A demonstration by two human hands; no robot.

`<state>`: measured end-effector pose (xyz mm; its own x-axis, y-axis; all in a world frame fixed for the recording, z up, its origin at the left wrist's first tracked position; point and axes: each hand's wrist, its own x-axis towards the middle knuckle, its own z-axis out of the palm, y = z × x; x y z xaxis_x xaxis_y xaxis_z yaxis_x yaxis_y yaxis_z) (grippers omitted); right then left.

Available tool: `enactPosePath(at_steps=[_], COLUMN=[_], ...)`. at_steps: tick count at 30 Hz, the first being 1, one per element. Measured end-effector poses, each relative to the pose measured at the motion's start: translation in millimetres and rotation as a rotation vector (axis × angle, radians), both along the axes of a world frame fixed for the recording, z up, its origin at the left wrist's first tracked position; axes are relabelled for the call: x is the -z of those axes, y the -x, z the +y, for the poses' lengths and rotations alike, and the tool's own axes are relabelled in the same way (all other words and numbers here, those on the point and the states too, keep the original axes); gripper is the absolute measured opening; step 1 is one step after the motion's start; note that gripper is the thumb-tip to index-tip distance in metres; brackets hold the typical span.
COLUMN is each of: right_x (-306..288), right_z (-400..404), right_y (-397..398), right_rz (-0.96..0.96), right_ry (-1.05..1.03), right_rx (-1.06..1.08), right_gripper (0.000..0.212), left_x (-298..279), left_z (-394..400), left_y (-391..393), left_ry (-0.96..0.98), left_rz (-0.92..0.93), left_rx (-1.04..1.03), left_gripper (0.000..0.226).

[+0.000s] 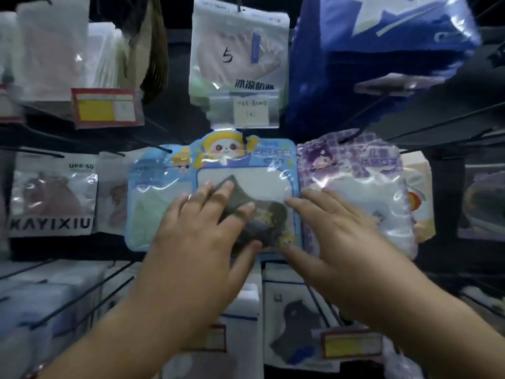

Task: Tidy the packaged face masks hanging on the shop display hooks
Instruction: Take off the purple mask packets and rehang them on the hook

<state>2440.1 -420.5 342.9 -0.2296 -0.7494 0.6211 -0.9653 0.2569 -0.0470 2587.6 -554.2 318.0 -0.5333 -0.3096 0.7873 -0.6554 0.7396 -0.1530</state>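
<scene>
Both bare forearms reach up from the bottom edge toward a dark rack of thin black wire hooks. Left hand (207, 228): fingers spread and nearly straight, laid flat on the front of a glossy blue cartoon mask pack (246, 170), thumb at the pack's lower edge; it presses, no curl around anything. Right hand (332, 231): fingers also straight and splayed, fingertips at the seam where the blue pack meets a purple checked mask pack (352, 170) just to its right, palm lying over the purple pack's lower part. Blue pack is crinkly clear plastic with rounded corners, a printed cartoon face on top, and a white window showing a dark grey folded mask under the left fingers. Second pale blue pack (144, 192) sits just behind it, sticking out beyond the left hand, with mint-green fabric inside. Purple pack is shiny and wrinkled, white mask inside. Above the hands hangs a frosted rectangular pouch (240, 50) with a handwritten "5", and a clear price tag holder (246, 110) below it. Upper right of the hands, a bulky blue item in clear film (382, 45). Far left of the left hand, a "KAYIXIU" pouch (54, 198) with pinkish fabric. Below the right wrist, a red-and-yellow price label (352, 347), blurred.
</scene>
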Motion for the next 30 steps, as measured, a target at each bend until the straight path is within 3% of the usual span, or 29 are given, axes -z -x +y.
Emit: enactPosePath(at_steps=[4, 11, 20, 30], right_x=[10, 54, 63, 69], right_z=[-10, -35, -82, -77], right_y=[-28, -103, -180, -204], right_rz=[-0.131, -0.399, -0.381, -0.378], right_ry=[-0.074, 0.058, -0.01, -0.033], right_rx=[0.012, -0.024, 0.014, 0.084], right_gripper=[0.073, 0.072, 0.068, 0.067], left_x=[9, 43, 53, 58], left_z=[-6, -27, -76, -85], left_y=[-47, -124, -176, -191], left_ry=[-0.215, -0.572, -0.546, -0.56], left_rz=[0.02, 0.179, 0.168, 0.125], left_rx=[-0.086, -0.074, -0.017, 0.063], left_gripper=[0.072, 0.063, 0.062, 0.06])
